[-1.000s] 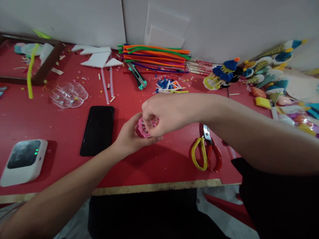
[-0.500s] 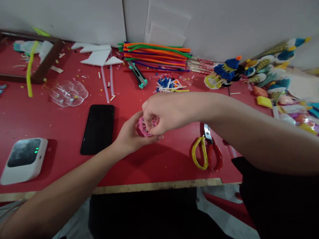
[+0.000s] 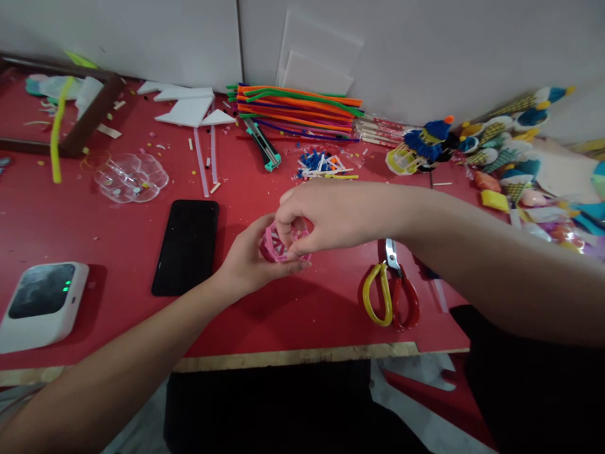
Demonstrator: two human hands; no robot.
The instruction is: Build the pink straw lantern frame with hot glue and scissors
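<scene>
A small pink lattice basket [image 3: 276,244] made of thin strips is held above the red table [image 3: 293,302]. My left hand [image 3: 248,258] cups it from below and the left, fingers curled round it. My right hand [image 3: 326,217] comes in from the right and pinches the basket's top rim with thumb and fingertips. Most of the basket is hidden between the two hands.
A black phone [image 3: 186,246] lies left of my hands, a white device with a green light [image 3: 40,306] further left. Yellow and red scissors [image 3: 390,293] lie to the right. Pipe cleaners [image 3: 297,107], a cutter [image 3: 265,146], a clear tray [image 3: 130,178] and craft toys [image 3: 496,145] fill the back.
My right hand has shifted slightly right and lifted its fingers, so more of the pink basket shows. The left hand has stayed where it was.
</scene>
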